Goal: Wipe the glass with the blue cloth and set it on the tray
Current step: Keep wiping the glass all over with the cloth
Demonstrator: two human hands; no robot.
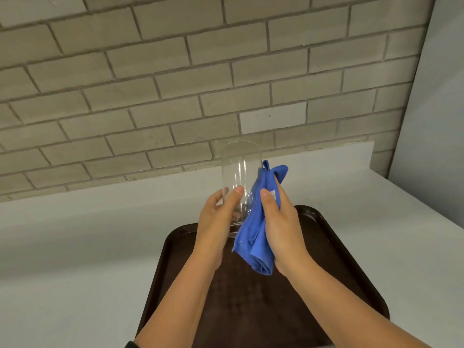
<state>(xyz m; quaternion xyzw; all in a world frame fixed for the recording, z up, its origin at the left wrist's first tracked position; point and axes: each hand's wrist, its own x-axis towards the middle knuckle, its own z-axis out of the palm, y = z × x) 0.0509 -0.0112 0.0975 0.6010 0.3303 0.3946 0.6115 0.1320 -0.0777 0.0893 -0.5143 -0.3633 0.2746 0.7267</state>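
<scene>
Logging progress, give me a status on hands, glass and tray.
Left hand grips glass, held upright. Right hand presses blue cloth against its side. Tray below, nothing on it.

Clear smooth glass [240, 172], soft napped blue cloth [253, 237], dark textured plastic-looking tray [351, 272], matt white counter [75, 247], rough brick wall [175, 71].

a pale grey counter [75, 247] carries a dark brown tray [351, 272], set against the brick wall [175, 84].

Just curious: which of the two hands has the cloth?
The right hand grips the blue cloth; the left hand holds only the glass.
</scene>
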